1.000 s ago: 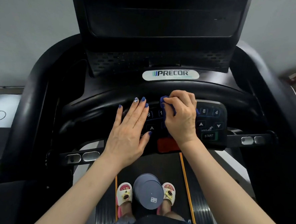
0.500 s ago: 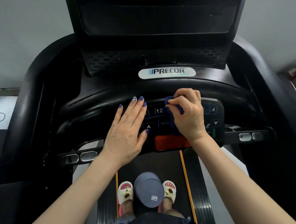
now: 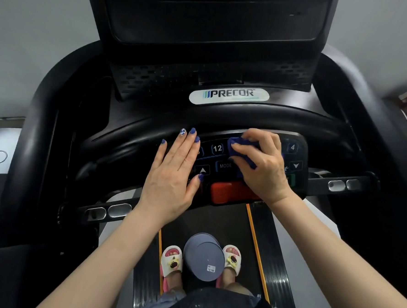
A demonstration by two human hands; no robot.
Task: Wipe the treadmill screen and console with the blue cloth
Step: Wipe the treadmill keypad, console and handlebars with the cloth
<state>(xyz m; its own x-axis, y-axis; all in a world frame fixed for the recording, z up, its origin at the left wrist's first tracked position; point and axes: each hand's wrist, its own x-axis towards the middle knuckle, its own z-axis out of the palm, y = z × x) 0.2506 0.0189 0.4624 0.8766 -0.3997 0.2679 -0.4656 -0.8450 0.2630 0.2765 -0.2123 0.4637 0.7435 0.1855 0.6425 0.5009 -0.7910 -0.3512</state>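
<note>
From the head camera, the right hand (image 3: 262, 163) is curled around the bunched blue cloth (image 3: 242, 151) and presses it on the keypad of the console (image 3: 223, 165), between the "12" key and the "4" key, with only a wad of cloth showing past the thumb and fingertips. The left hand (image 3: 175, 173) lies flat with straight fingers held together, palm down on the left part of the same keypad – it holds nothing, and its fingertips reach the curved black handlebar (image 3: 223, 118). Both hands cover several keys; the "MODE" key and an up arrow show between them, and the right wrist hides one end of the red stop bar (image 3: 228, 192). The dark screen (image 3: 213, 18) rises above, its top cut off by the frame edge, over a vented panel and the PRECOR badge (image 3: 228, 96). Below, a grey round container (image 3: 203, 257) stands on the treadmill belt (image 3: 217, 223) between two feet in white slippers (image 3: 172, 261) – its contents cannot be made out. Silver grip sensors (image 3: 109, 211) sit on the side rails, and something red at the far right is blurred.
</note>
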